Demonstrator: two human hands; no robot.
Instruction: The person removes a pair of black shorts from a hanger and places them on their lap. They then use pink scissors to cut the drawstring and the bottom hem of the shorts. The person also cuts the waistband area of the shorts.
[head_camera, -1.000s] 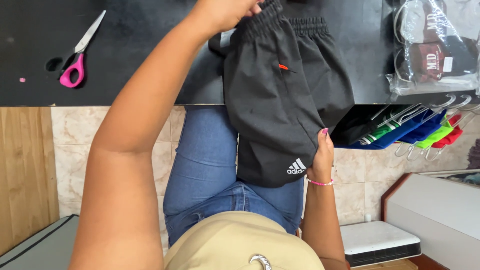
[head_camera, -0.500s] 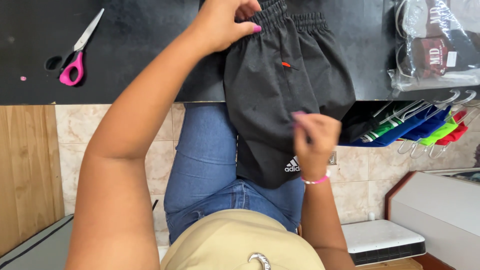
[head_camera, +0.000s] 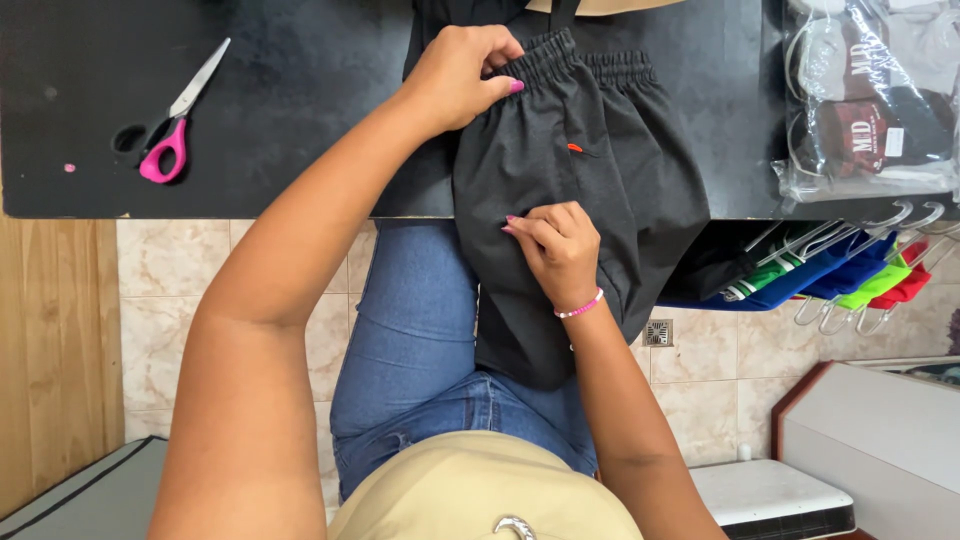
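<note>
Black shorts (head_camera: 570, 190): lie half on the dark table (head_camera: 300, 120), legs hanging over its edge.
Left hand (head_camera: 460, 75): clamped on the waistband.
Right hand (head_camera: 560, 250): has moved up from the hem; fingers now pinch the front fabric.
Scissors (head_camera: 175, 125): untouched, well apart.
Meaning: attention has shifted from hem to mid-panel.

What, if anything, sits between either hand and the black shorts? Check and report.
Nothing visible does. The left hand grips the waistband of the shorts on the table, and the right hand pinches the fabric lower down. The scissors lie well off to the side.
</note>
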